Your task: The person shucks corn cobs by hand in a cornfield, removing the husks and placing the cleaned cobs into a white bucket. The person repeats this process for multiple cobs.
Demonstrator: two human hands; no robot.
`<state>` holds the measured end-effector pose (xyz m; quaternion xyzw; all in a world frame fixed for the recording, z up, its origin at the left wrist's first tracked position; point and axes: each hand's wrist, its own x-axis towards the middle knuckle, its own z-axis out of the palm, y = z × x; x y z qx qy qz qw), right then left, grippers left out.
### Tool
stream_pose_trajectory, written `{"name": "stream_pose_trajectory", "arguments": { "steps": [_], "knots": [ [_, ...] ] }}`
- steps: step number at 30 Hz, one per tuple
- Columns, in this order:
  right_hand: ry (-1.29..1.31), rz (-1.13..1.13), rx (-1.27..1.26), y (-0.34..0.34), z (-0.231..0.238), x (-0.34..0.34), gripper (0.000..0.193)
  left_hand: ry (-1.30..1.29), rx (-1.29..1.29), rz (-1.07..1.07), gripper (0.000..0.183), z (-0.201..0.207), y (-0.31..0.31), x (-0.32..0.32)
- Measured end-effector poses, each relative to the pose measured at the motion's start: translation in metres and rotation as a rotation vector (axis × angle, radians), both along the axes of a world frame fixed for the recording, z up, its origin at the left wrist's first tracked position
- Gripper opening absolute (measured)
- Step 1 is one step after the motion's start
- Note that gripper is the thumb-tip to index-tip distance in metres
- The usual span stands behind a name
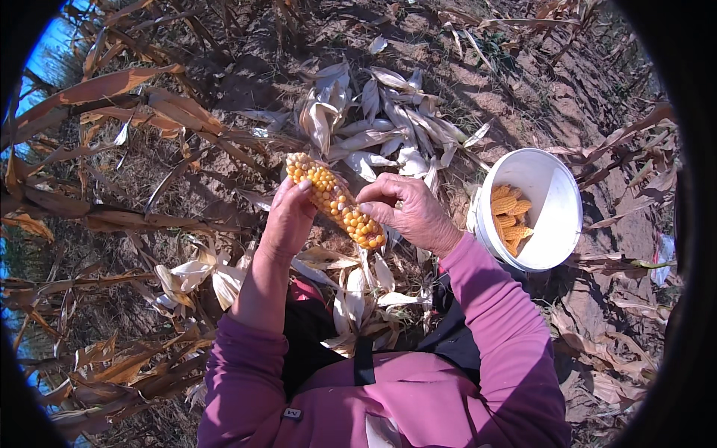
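An ear of corn (332, 196), stripped of its husk, slants across the space in front of me. Its yellow kernels are patchy, with bare cob showing between them. My left hand (287, 216) grips it near the upper left end, the thumb lying on the kernels. On its other side, my right hand (411, 213) has thumb and forefinger pinched together close to the kernels. Whatever those fingertips hold, if anything, is too small to make out.
A white bucket (562, 216) with several yellow ears of corn (510, 213) stands at my right. Pale husks (396, 123) are heaped on the soil ahead. Dry corn stalks (97, 213) crowd the left side, and more loose husks (355, 299) lie near my legs.
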<state>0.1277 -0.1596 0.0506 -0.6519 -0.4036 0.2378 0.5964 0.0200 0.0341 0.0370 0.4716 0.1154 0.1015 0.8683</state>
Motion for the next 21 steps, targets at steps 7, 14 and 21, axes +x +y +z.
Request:
{"name": "stream_pose_trajectory", "arguments": {
  "steps": [7,14,21],
  "knots": [
    [-0.217,0.008,-0.137,-0.001,-0.005,-0.001,0.017,0.040,0.211,0.021,0.039,0.002,-0.008,-0.003],
    [-0.406,0.035,-0.176,0.001,-0.016,-0.001,0.015,0.039,0.382,-0.068,0.038,0.006,-0.014,-0.004],
    [-0.384,-0.276,-0.235,0.000,-0.029,0.009,0.006,0.065,0.275,0.047,0.037,0.005,-0.010,-0.003]
  ]
}}
